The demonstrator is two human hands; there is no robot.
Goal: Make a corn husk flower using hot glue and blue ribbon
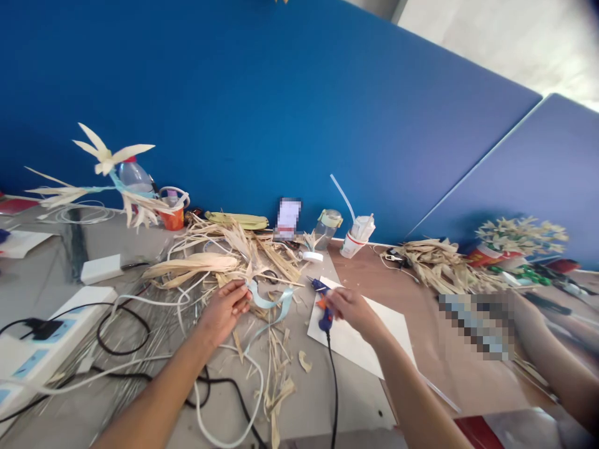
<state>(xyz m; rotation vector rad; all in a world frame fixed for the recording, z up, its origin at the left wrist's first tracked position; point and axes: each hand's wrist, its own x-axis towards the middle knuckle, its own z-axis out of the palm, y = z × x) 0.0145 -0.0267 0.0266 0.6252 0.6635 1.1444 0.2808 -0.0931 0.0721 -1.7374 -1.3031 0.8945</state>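
- The left hand [227, 308] pinches one end of a pale blue ribbon [270, 301] between thumb and fingertips; the ribbon curves away to the right, just above the grey tabletop [56, 274].
- The right hand [349, 308] is closed around the grip of a blue glue gun [322, 305], whose nozzle points up and left toward the ribbon. The gun sits over a white sheet [362, 340], and its black cord [334, 386] runs down toward the near edge.
- Between and below the hands lie scraps of dried husk strips [276, 380]; a larger heap of them [234, 252] is piled just behind the left hand.
- The grey surface meets a brown tabletop [435, 349] to the right, where a second bundle of husk [440, 265] lies.
- At far left a white power strip [42, 346] lies with black and white cables looping across the table.
- Along the back stand a water bottle [135, 178], an orange cup [173, 215], a clear jar [327, 227] and a white paper cup [358, 234].
- A blue partition [281, 106] walls off the back of the desk, with a second panel [538, 181] angled at right.
- Another person's forearm [552, 358] rests at the right edge.
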